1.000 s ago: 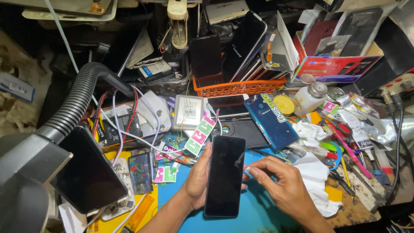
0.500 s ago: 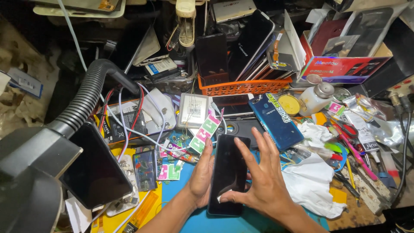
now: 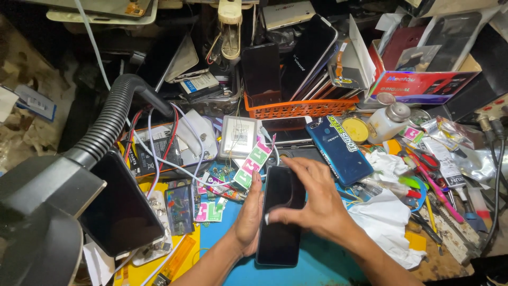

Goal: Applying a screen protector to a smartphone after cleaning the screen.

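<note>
A black smartphone (image 3: 279, 233) with a dark screen lies lengthwise over a blue work mat (image 3: 317, 265). My left hand (image 3: 248, 214) grips its left edge from underneath. My right hand (image 3: 312, 204) rests across the upper part of the screen, fingers spread and thumb pressing on the glass. The phone's top end is hidden under my right hand.
A blue phone (image 3: 338, 151) lies face down just beyond my right hand. White crumpled tissue (image 3: 386, 225) sits to the right, a black screen panel (image 3: 119, 206) and grey flexible hose (image 3: 106, 124) to the left. An orange basket (image 3: 296, 108) of phones stands behind, and pens and tools (image 3: 434, 180) lie at the right.
My right hand has moved from the phone's right side up onto its upper screen. The left hand still holds the left edge, and the phone has stayed in place.
</note>
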